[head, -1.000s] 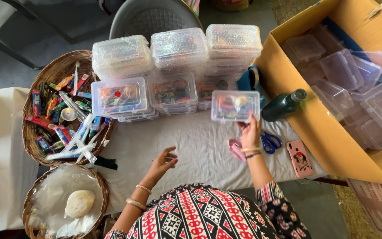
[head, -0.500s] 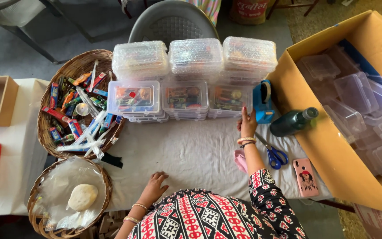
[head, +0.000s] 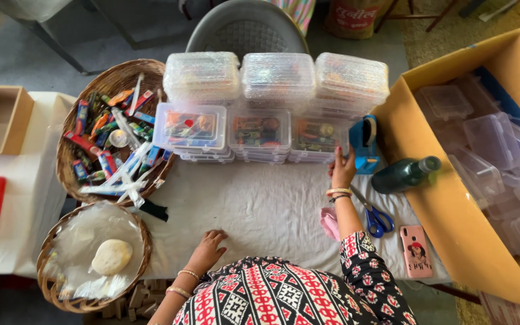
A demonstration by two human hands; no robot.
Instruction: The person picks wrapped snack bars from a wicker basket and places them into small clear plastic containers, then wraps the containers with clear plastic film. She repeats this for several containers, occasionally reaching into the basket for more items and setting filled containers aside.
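Observation:
My right hand reaches forward, its fingertips against the right front corner of a clear plastic box filled with small colourful items. That box lies on a stack at the right end of a front row, beside two similar filled boxes. Behind the row stand three bubble-wrapped stacks. My left hand rests flat on the white tablecloth near the table's near edge, holding nothing.
At the left are a wicker basket of small colourful items and a second basket with a pale round lump. A blue tape dispenser, dark bottle, scissors, phone and pink cloth lie right. A big cardboard box of empty containers stands beside them.
My right hand carried the filled box from the middle of the cloth forward onto the right front stack. My left hand drew back toward the near edge.

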